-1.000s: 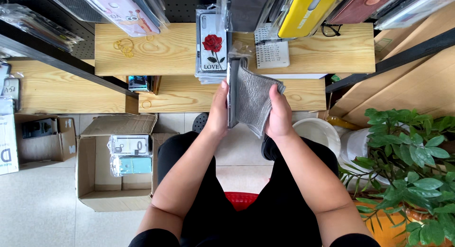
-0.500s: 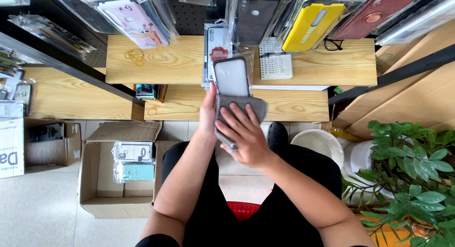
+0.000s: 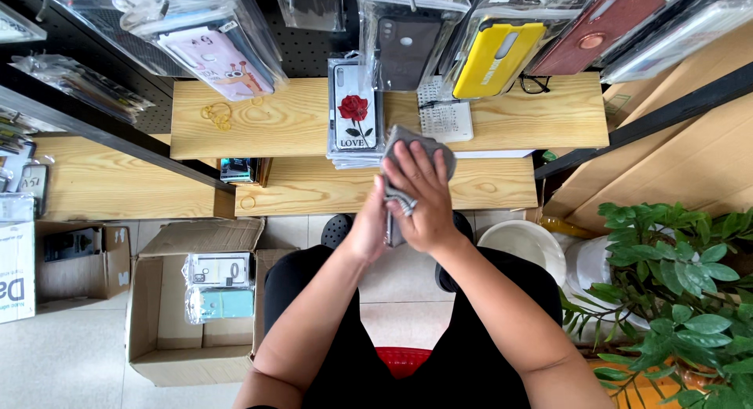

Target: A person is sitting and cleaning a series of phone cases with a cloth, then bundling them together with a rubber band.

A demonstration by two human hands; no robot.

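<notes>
Vs half a second ago: the phone case's clear back is no longer showing above the hands; the grey cloth (image 3: 416,146) now covers it and the right hand has moved up over the cloth. A second ago both hands held the cloth-wrapped item by its sides, palms facing in.

Right hand (image 3: 423,197): laid flat, back of hand to camera, fingers (image 3: 412,162) spread and pressed down on the cloth, fingertips near its top edge. Not pinching, a flat press.

Left hand (image 3: 369,229): mostly behind the right one, cupped under the item from the left side; thumb side visible, exact finger closure cannot be told. It holds the phone case (image 3: 392,229), of which only a thin dark edge shows between the two hands.

Both forearms come up from the lap and meet at centre frame, wrists close together, elbows out.

Cloth and case sit in the air just in front of the lower wooden shelf (image 3: 314,191), just below the rose-print case stack (image 3: 353,115). Cardboard box (image 3: 157,315) with packaged cases on the floor at left, green plant (image 3: 674,283) at right.
</notes>
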